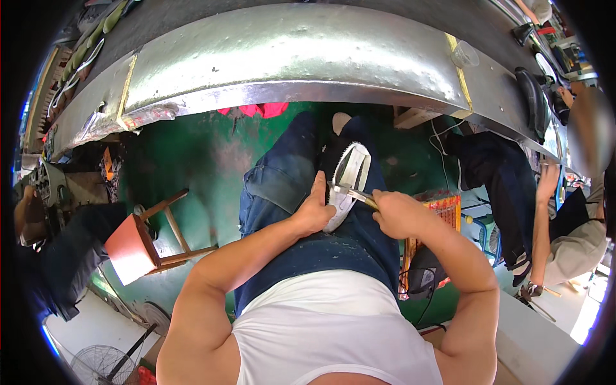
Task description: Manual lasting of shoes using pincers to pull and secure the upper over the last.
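Observation:
A pale shoe (351, 168) lies across my lap with its underside turned up. Its edge looks jagged along one side, and the bottom shows light strips. My left hand (313, 210) grips the shoe's left edge, with the index finger stretched along it. In my right hand (399, 213) is a hammer (364, 196), held by its brownish handle. The metal head rests at or just over the middle of the shoe's bottom; whether it touches I cannot tell. Fingers on the far side of the shoe are hidden.
A metal-covered bench (289, 51) curves across in front of my knees. To the left stands a stool (138, 247) with a reddish seat; a fan (102, 366) is behind it. A dark bag (425, 273) is by my right thigh. Other people sit at both sides.

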Action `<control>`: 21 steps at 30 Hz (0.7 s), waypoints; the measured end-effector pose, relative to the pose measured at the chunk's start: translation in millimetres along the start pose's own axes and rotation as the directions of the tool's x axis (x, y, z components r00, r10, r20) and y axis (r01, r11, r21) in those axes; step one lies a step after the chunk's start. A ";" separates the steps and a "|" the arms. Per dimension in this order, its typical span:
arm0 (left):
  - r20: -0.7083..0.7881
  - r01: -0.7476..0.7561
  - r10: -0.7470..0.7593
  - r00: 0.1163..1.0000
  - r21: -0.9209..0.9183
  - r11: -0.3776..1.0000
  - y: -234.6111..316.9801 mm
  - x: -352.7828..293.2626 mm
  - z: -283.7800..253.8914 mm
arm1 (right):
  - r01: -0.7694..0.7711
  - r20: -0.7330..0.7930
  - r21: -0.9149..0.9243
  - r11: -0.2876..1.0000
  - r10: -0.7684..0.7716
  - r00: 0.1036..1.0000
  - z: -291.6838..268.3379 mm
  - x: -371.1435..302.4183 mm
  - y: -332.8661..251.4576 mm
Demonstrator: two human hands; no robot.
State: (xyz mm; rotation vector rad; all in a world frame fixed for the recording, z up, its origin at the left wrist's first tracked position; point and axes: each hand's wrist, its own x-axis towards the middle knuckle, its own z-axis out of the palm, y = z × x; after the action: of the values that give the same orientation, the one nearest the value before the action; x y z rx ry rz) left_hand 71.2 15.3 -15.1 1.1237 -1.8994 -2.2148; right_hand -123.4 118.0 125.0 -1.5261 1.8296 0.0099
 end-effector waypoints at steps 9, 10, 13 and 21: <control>-0.038 0.138 -0.258 0.965 -0.766 0.628 45.7 -8.3 -2.6 | 0.150 0.056 -0.061 0.987 -0.146 0.988 22.8 30.5 24.4; -0.082 0.121 -0.273 0.959 -0.750 0.650 29.6 0.7 -3.5 | 0.173 -0.035 -0.001 0.985 -0.173 0.984 33.5 32.3 26.2; -0.297 0.046 -0.236 0.925 -0.529 0.847 -12.9 32.2 -2.0 | 0.184 -0.170 0.093 0.978 -0.167 0.971 60.8 33.0 26.5; -0.473 -0.013 0.132 0.871 0.247 0.969 -1.4 23.8 -7.3 | 0.074 -0.179 0.101 0.992 -0.055 0.982 50.6 16.1 23.8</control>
State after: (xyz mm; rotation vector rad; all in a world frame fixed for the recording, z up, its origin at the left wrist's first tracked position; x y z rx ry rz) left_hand 57.9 -1.2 -28.3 1.4431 -1.9577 -1.4916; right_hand -117.5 134.0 69.4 -1.5513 1.8834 -0.2584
